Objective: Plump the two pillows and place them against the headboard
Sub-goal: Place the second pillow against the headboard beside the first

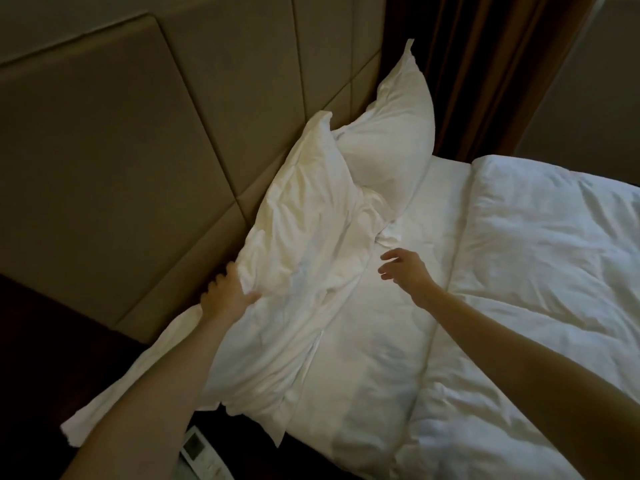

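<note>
Seemingly mid-placement, the near pillow (304,244) leans against the padded headboard (114,157), with the far pillow (388,133) propped upright just beyond it and touching it. The left hand (227,292) has its fingers closed on the near pillow's lower left edge, while the right hand (408,268) hovers just above the bed sheet (440,202), fingers spread and holding nothing. Both pillows look light, soft and floppy, so gripping opposite side edges should control them best.

Two white pillows (311,216) against the padded headboard (114,161) — left hand (227,289) on the nearer, right hand (410,270) spread above.
</note>
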### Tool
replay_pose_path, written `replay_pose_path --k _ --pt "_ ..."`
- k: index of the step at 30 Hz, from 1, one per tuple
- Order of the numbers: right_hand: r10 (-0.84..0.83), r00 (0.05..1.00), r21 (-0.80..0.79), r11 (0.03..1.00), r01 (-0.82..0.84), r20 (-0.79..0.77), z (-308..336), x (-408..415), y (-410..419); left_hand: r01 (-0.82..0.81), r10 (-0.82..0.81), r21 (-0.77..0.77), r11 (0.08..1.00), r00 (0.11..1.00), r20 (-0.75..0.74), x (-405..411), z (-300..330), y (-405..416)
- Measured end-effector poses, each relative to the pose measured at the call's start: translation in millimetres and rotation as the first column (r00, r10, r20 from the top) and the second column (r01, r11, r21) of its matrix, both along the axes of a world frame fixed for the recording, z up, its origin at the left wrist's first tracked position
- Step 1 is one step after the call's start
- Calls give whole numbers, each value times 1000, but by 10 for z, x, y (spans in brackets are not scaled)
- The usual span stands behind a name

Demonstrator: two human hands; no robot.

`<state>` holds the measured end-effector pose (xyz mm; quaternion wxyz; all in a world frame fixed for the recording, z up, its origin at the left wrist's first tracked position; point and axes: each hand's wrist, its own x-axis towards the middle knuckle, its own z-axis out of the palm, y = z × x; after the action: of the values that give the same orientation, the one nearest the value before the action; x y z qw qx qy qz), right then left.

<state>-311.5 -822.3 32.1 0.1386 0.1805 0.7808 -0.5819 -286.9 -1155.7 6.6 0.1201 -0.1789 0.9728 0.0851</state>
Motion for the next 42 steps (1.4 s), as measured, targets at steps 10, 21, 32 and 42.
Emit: replay_pose_path --k 10,21,32,42 --pt "58 998 103 993 -56 -20 -12 171 199 338 -515 -482 808 803 -301 -593 880 50" --pt "98 995 54 994 -98 -1 -40 315 304 209 -291 -279 937 909 -297 -86 487 161" --pt "70 993 17 997 -69 -96 236 330 710 134 4 292 947 904 -428 -135 914 993" --pt "-100 980 -48 995 93 -174 550 546 1714 268 -17 594 758 920 -392 6 886 2319"
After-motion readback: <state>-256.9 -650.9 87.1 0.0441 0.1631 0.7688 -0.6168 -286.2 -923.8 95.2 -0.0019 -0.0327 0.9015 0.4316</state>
